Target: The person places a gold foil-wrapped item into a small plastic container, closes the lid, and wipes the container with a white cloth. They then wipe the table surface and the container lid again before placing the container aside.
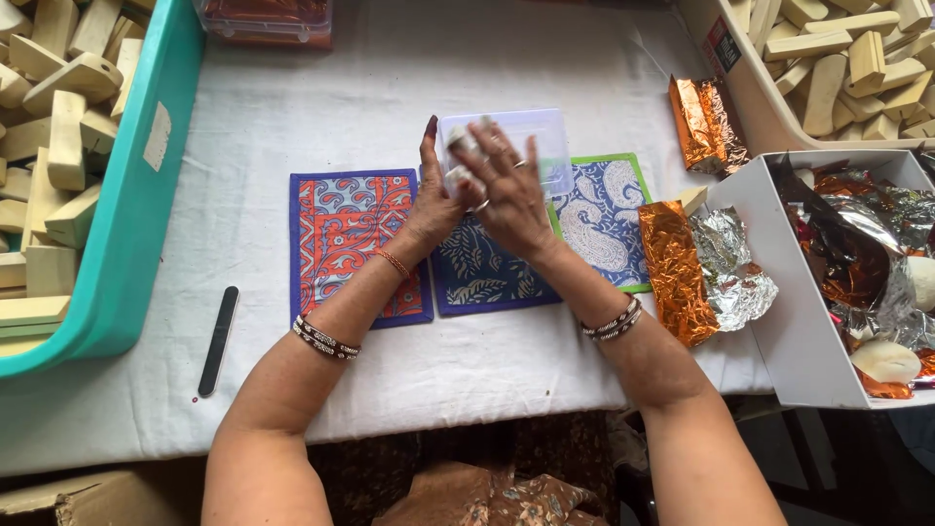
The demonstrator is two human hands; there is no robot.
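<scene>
Head view shows us both hands meeting over the middle mats; our left hand [435, 200] and right hand [511, 195] pinch a small pale lump [458, 156] with fingers narrowed around it, just near the clear plastic lid [531, 136]; a loose grip could drop it onto the blue mat [482, 273].

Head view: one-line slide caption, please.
Both hands press a small white object against a clear plastic box above patterned fabric mats.
</scene>
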